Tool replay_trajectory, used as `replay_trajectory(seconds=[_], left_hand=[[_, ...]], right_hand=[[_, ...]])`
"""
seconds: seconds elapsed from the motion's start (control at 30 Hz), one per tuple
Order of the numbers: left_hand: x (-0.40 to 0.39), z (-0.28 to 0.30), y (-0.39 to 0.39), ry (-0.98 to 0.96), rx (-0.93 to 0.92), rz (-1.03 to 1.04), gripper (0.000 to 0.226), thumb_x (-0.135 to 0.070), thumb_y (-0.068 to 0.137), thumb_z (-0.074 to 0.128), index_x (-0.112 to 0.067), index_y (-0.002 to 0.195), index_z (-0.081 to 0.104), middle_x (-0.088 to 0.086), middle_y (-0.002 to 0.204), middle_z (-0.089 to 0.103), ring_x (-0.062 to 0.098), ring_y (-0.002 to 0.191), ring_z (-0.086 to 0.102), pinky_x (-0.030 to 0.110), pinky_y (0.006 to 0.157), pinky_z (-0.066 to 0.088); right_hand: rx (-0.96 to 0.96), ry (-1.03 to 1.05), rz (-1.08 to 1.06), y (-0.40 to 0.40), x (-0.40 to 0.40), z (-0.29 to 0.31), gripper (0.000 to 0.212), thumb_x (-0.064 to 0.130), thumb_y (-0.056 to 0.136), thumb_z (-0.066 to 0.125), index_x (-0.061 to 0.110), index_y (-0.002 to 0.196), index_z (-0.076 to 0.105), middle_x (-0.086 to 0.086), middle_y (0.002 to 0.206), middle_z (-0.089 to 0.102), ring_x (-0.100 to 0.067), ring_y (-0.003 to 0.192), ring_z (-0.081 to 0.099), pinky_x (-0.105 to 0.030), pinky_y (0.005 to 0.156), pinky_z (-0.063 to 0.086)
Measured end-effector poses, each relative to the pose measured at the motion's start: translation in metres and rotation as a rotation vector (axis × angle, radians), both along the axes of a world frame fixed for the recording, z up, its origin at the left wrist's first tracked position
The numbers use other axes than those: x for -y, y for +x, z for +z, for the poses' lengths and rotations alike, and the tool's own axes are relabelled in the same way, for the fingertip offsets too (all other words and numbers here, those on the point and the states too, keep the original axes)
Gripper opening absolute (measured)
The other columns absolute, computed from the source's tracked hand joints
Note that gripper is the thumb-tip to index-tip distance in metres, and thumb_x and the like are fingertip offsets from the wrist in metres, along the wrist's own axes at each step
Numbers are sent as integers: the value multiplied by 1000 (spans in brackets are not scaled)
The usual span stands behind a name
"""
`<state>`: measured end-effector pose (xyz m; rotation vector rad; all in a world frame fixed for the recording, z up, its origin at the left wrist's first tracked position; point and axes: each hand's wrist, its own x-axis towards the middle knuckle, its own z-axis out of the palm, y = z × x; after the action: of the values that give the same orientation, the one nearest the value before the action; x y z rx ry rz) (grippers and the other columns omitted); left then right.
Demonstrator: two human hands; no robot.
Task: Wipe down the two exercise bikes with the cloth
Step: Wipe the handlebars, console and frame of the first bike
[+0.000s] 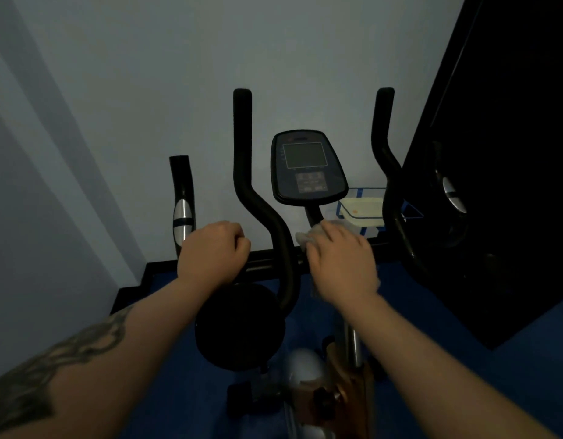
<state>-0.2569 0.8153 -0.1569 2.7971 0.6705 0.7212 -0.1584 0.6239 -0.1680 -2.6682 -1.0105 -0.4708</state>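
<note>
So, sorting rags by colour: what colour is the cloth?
White or off-white, judging by the head view; the cloth sits under the right hand.

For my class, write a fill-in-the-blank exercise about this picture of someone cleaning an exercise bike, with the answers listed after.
1. The right hand presses a crumpled white ____ against the black handlebar crossbar.
2. The left hand is curled round the crossbar, to the ____ of the right hand.
3. The bike's oval dark console with its grey screen stands between the two upright black ____.
4. The pale plastic tub sits on the floor against the ____.

Answers: cloth; left; handlebars; wall
</note>
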Motion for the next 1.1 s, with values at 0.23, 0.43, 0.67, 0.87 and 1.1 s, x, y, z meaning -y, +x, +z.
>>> replay_trajectory(seconds=[0.23,0.43,0.67,0.87,1.1], left_hand=[[2,2,-3,9,0,10,21,-27,87,48,-19,80,66,-5,79,60,11,65,47,28,56,32],[1,2,-1,1,14,-12,20,-26,88,48,-19,80,65,-9,75,52,10,65,47,27,54,31],[0,2,-5,-6,17,-6,20,-25,88,48,-18,82,66,-10,75,52,9,65,47,24,50,28],[1,4,-1,-4,25,-33,20,-26,88,48,-19,79,64,-9,73,53,11,64,49,26,52,32],[2,4,-3,6,-29,38,21,-30,88,48,-23,80,66,-7,60,54,10,52,44,22,46,24]], right_hand=[[-545,23,-30,50,-18,28,39,34,101,31,20,124,59,-5,126,58,-24,110,54,-31,76,34],[-202,122,48,35,-1,5,33,34,98,35,24,115,62,3,114,58,-16,101,51,-29,70,36],[-295,160,-22,29,-2,10,25,29,97,39,21,106,61,-1,112,61,-21,103,56,-33,75,43],[-84,194,82,14,12,5,29,26,97,40,20,115,61,2,118,57,-17,110,52,-30,80,42],[-288,71,-61,37,-9,13,35,29,99,32,19,117,60,-1,116,58,-21,107,53,-29,73,33]])
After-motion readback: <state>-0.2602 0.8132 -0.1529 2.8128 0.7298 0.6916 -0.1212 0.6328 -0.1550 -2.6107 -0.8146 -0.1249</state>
